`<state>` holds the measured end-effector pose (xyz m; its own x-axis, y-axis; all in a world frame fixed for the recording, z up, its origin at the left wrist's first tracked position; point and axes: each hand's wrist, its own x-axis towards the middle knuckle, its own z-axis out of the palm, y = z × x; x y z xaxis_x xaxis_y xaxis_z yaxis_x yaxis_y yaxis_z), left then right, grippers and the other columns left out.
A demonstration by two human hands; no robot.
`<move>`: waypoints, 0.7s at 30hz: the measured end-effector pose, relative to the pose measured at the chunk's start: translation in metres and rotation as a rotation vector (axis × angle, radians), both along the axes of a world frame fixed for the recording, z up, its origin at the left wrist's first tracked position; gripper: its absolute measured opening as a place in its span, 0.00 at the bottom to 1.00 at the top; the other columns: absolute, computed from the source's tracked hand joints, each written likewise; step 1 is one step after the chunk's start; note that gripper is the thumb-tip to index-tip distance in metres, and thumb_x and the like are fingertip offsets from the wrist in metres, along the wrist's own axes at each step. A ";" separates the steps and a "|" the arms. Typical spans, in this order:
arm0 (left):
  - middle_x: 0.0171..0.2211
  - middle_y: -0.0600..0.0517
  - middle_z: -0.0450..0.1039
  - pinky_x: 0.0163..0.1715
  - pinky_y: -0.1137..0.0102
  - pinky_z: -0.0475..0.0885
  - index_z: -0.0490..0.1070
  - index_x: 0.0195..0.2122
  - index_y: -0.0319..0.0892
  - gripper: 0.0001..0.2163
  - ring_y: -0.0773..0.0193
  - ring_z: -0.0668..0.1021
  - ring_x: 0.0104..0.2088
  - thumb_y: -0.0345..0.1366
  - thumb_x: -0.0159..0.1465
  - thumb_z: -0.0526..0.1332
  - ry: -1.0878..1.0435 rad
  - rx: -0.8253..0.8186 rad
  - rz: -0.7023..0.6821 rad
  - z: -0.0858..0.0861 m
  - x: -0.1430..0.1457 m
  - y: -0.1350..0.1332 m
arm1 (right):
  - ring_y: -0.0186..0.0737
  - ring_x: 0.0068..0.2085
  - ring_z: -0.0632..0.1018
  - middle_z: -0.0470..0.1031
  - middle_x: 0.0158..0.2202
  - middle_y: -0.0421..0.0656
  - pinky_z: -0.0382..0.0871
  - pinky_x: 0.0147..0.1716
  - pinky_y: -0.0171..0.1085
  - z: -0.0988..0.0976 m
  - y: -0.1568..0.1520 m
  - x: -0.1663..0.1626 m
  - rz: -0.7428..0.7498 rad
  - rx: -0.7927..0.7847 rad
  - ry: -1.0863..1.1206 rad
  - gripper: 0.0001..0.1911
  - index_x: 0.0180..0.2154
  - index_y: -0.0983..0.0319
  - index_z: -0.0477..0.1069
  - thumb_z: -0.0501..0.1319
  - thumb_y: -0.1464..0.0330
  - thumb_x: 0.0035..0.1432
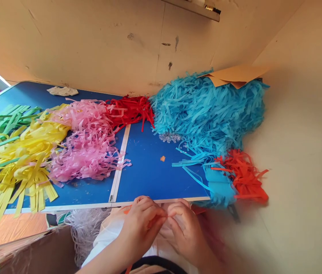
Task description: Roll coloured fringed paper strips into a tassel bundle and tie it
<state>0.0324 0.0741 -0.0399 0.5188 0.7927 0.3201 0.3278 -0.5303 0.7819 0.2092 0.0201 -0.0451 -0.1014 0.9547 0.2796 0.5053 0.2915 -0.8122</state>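
My left hand [142, 226] and my right hand [186, 230] meet at the fingertips just in front of the table's near edge, above my lap. Both are closed in a pinch, thumbs against forefingers. Whatever lies between the fingertips is too small to make out. A bit of orange strip [127, 209] shows beside my left hand. To the right, a bunch of red-orange tissue paper strips [246, 177] hangs over the corner, touching light blue strips [220, 184]. A large heap of blue tissue strips [206, 110] covers the table's right end.
On the blue table [152, 179] lie pink [86, 140], yellow [40, 137], green [0, 125] and red [132, 110] strip bunches. Brown paper [235, 75] tops the blue heap. Small clear pieces [170, 137] lie beside it. A cardboard box [40, 251] and white shreds [83, 228] are below left.
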 end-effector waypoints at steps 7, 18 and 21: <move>0.28 0.54 0.78 0.41 0.65 0.68 0.75 0.35 0.45 0.05 0.65 0.77 0.30 0.35 0.68 0.60 -0.049 -0.133 -0.047 -0.001 -0.005 0.003 | 0.37 0.36 0.78 0.76 0.34 0.38 0.72 0.39 0.34 -0.011 0.000 -0.002 -0.153 -0.110 0.202 0.07 0.40 0.57 0.70 0.64 0.73 0.59; 0.31 0.54 0.77 0.47 0.63 0.66 0.72 0.34 0.44 0.06 0.64 0.78 0.33 0.39 0.67 0.61 -0.019 -0.216 -0.126 0.007 -0.010 0.006 | 0.38 0.38 0.75 0.73 0.35 0.40 0.68 0.41 0.36 0.003 0.001 0.000 -0.014 -0.133 0.157 0.05 0.36 0.58 0.68 0.57 0.67 0.67; 0.29 0.55 0.77 0.50 0.61 0.65 0.72 0.33 0.44 0.08 0.65 0.77 0.31 0.38 0.69 0.58 0.011 -0.230 -0.127 0.004 -0.014 0.006 | 0.38 0.38 0.74 0.70 0.35 0.40 0.67 0.40 0.36 0.004 -0.003 0.002 -0.004 -0.137 0.129 0.05 0.37 0.58 0.65 0.53 0.68 0.68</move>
